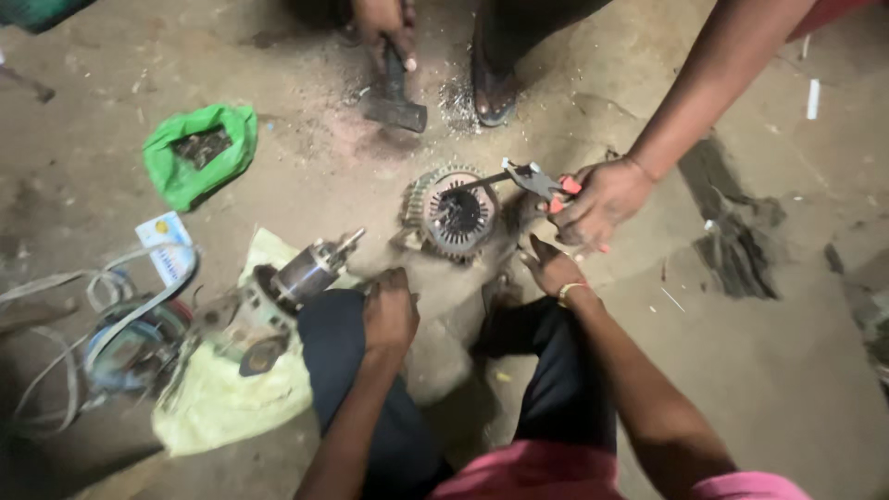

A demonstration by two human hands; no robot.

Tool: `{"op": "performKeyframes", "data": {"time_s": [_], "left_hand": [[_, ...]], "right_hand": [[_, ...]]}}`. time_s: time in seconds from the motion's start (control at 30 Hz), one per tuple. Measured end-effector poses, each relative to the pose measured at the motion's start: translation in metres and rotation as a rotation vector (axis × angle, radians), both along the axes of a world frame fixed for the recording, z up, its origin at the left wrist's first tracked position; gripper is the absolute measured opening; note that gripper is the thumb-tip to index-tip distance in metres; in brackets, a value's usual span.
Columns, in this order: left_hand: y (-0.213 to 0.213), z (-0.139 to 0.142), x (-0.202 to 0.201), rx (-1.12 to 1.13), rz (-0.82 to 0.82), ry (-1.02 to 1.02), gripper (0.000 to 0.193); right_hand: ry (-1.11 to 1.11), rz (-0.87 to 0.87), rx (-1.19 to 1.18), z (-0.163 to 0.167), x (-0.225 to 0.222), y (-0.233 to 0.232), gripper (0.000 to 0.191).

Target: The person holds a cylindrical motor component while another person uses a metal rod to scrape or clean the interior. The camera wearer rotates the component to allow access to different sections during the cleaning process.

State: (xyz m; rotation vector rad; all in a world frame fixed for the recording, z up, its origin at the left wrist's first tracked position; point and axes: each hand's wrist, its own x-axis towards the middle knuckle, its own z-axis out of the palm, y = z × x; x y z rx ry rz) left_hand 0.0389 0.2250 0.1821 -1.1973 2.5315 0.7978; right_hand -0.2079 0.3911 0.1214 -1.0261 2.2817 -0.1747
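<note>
Hands just below motor stator

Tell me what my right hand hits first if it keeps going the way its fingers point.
Probably the other person's hand holding the pliers. Your right hand points up toward it; depth is unclear, and the stator sits off to its left.

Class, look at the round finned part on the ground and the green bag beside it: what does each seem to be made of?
Round finned part: looks like dull grey metal, going by its stiff thin fins and dark, grimy core. Green bag: probably thin plastic film, since it is crumpled and slightly glossy.
</note>
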Motion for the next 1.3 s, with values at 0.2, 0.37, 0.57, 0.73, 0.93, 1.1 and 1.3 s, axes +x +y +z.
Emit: {"op": "performKeyframes", "data": {"time_s": [0.2, 0.37, 0.57, 0.73, 0.93, 1.1, 1.3], "left_hand": [[0.014, 0.127, 0.094, 0.201, 0.254, 0.271, 0.049], [0.032, 0.238, 0.231, 0.177, 0.391, 0.231, 0.046], [0.031, 0.278, 0.376, 0.208, 0.261, -0.061, 0.043], [0.018, 0.319, 0.436, 0.348, 0.424, -0.149, 0.037], [0.017, 0.367, 0.419, 0.435, 0.531, -0.142, 0.044], [0.014, 0.380, 0.363, 0.487, 0.518, -0.052, 0.046], [0.008, 0.398, 0.293, 0.451, 0.299, 0.107, 0.041]], "right_hand": [[-0.096, -0.029, 0.307, 0.127, 0.030, 0.122, 0.061], [-0.170, -0.364, 0.446, 0.281, 0.118, 0.210, 0.068], [-0.276, -0.498, 0.359, 0.389, 0.248, 0.234, 0.066], [-0.354, -0.606, 0.366, 0.448, 0.286, 0.216, 0.062], [-0.467, -0.722, 0.191, 0.493, 0.268, 0.185, 0.059], [-0.428, -0.713, 0.184, 0.519, 0.261, 0.165, 0.059], [-0.504, -0.797, 0.051, 0.533, 0.275, 0.170, 0.058]]}}
